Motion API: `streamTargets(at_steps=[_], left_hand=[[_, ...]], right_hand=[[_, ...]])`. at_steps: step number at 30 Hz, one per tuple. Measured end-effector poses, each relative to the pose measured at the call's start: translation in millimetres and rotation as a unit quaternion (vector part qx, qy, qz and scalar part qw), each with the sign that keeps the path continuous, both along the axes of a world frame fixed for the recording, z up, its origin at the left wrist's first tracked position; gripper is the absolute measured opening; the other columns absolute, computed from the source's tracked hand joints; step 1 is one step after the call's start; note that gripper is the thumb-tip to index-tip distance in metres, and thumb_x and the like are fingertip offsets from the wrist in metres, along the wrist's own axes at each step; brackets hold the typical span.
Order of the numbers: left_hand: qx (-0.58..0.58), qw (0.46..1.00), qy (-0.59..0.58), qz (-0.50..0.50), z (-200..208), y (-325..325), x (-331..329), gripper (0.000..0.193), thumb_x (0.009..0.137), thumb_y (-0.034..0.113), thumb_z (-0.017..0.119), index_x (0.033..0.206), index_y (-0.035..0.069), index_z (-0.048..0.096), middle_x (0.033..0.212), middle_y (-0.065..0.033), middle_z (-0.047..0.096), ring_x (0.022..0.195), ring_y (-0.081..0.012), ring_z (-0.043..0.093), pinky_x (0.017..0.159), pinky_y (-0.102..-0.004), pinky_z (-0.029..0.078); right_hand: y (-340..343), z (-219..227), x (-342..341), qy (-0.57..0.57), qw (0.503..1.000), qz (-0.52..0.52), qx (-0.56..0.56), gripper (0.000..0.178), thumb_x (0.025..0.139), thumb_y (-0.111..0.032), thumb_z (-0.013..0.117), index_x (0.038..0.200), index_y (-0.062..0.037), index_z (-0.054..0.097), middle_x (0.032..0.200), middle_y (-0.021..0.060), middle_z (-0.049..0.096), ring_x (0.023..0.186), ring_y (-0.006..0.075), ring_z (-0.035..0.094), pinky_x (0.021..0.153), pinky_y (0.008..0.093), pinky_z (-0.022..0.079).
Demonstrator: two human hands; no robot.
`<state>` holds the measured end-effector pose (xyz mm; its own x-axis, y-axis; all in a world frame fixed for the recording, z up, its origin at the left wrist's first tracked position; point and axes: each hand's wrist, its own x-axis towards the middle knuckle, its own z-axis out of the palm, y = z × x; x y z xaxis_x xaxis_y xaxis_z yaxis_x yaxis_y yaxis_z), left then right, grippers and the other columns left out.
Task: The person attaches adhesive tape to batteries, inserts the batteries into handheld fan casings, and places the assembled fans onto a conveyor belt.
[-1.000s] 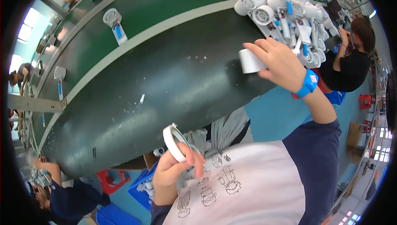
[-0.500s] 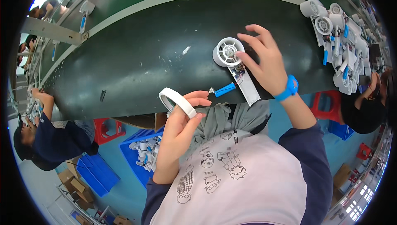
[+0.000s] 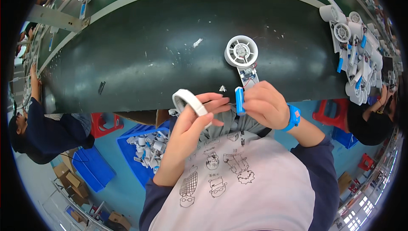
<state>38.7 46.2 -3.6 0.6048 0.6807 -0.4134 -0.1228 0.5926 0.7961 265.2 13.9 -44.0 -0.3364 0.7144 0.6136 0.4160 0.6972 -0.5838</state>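
A roll of white tape (image 3: pixel 187 100) hangs around the fingers of my left hand (image 3: pixel 185 125), whose thumb presses against it. The other left fingers point toward a blue cylindrical battery (image 3: pixel 240 100). My right hand (image 3: pixel 267 105), wearing a blue wristband, pinches that battery upright at the bench's near edge. Thin red wires run from it to a small circuit board (image 3: pixel 248 74). The board sits on the handle of a white fan assembly (image 3: pixel 241 52), whose round spoked head lies on the bench. My right hand hides the handle's lower part.
Many white fan assemblies (image 3: pixel 357 52) lie piled on the dark green bench (image 3: pixel 170 40) at right. A white scrap (image 3: pixel 222 88) is near the battery. A blue crate (image 3: pixel 127 146) of parts stands below left. Co-workers sit at both sides, near red stools (image 3: pixel 104 125).
My right hand has left the fan head, come down toward me and taken hold of the battery, turning it upright. My left hand and the tape have shifted slightly right.
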Motion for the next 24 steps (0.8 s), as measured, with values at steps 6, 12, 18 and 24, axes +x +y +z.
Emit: streamTargets(at_steps=[6,12,18,24], left_hand=[[-0.014,0.997,-0.030,-0.068,6.8,4.8,15.6,0.047,0.092,-0.001,0.039,0.138,-0.004,0.035,0.133,-0.0138,0.050,0.122,-0.0210,0.049,0.093,-0.0324,0.045],[-0.014,0.997,-0.022,-0.070,11.3,-8.7,17.4,0.045,0.092,-0.002,0.038,0.136,-0.004,0.035,0.134,-0.0147,0.047,0.121,-0.0195,0.049,0.098,-0.0335,0.042],[-0.063,0.969,-0.020,-0.237,7.1,-4.9,12.8,0.037,0.087,-0.005,0.039,0.124,-0.004,0.039,0.112,-0.0136,0.059,0.106,-0.0186,0.058,0.091,-0.0329,0.047],[-0.020,0.959,-0.035,-0.280,-2.5,-5.9,21.7,0.045,0.082,-0.010,0.039,0.127,-0.004,0.036,0.102,-0.0121,0.060,0.101,-0.0201,0.061,0.085,-0.0335,0.052]], right_hand=[[-15.7,11.9,-4.5,0.002,0.997,-0.028,-0.077,0.026,0.067,-0.003,0.078,0.088,-0.0036,0.063,0.107,0.0134,0.057,0.087,0.0256,0.060,0.076,0.0364,0.050],[-25.5,19.1,-5.7,0.105,0.960,-0.086,-0.244,0.042,0.067,-0.001,0.078,0.102,-0.0050,0.055,0.122,0.0207,0.050,0.092,0.0216,0.060,0.084,0.0343,0.050],[-29.0,12.8,-0.3,0.341,0.867,0.010,-0.363,0.054,0.065,0.001,0.078,0.110,-0.0033,0.050,0.123,0.0224,0.050,0.095,0.0191,0.059,0.088,0.0337,0.046],[-25.1,10.7,-2.2,0.275,0.897,0.056,-0.340,0.057,0.066,0.001,0.080,0.115,-0.0025,0.051,0.123,0.0199,0.053,0.085,0.0152,0.062,0.088,0.0338,0.047]])
